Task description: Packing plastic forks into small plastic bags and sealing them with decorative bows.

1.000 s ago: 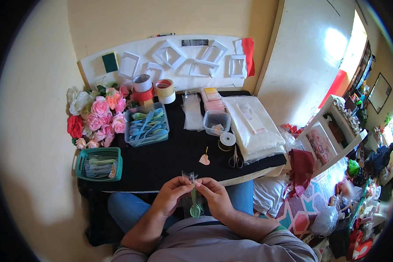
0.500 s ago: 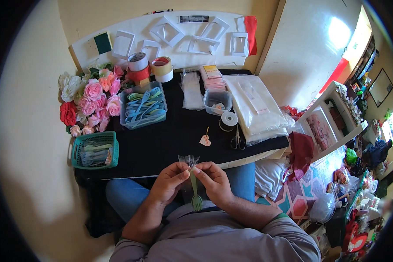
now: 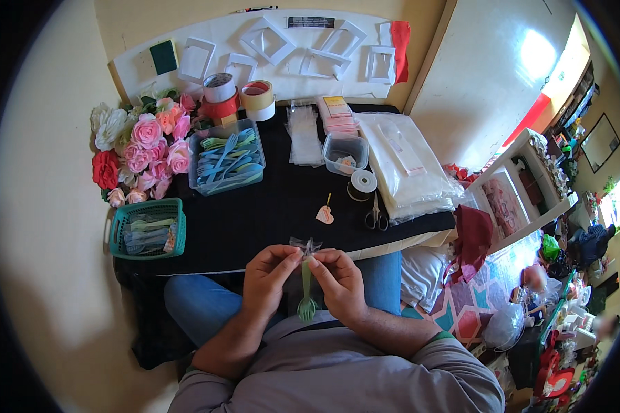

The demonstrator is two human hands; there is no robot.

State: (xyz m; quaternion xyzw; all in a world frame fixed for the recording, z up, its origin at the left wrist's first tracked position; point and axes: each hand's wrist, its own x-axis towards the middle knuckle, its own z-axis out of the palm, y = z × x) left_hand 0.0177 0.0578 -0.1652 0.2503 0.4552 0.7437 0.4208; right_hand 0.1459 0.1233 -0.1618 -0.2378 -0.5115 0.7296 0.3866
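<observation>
Just past the table's front edge, over my lap, a green plastic fork (image 3: pixel 306 292) hangs tines down inside a small clear plastic bag (image 3: pixel 303 244). My left hand (image 3: pixel 266 277) pinches the gathered top of the bag between thumb and fingers. From the other side my right hand (image 3: pixel 342 286) pinches the same gathered neck, its thumb by the end of the fork's handle. The fingertips of both hands nearly meet. Beyond them on the black cloth lies a heart-shaped paper tag (image 3: pixel 324 215) with a thin gold tie.
Scissors (image 3: pixel 376 219) and a ribbon spool (image 3: pixel 363 184) lie right of the tag. Left are a green basket (image 3: pixel 180 229) of bagged cutlery, a clear tub (image 3: pixel 194 162) of blue and green cutlery, and artificial flowers (image 3: pixel 145 148). Tape rolls (image 3: pixel 257 96) and plastic sheets (image 3: pixel 406 165) stand behind.
Both hands have lifted slightly and stay close together at the bag's neck. The fork has turned a little within the bag. My view has shifted slightly.
</observation>
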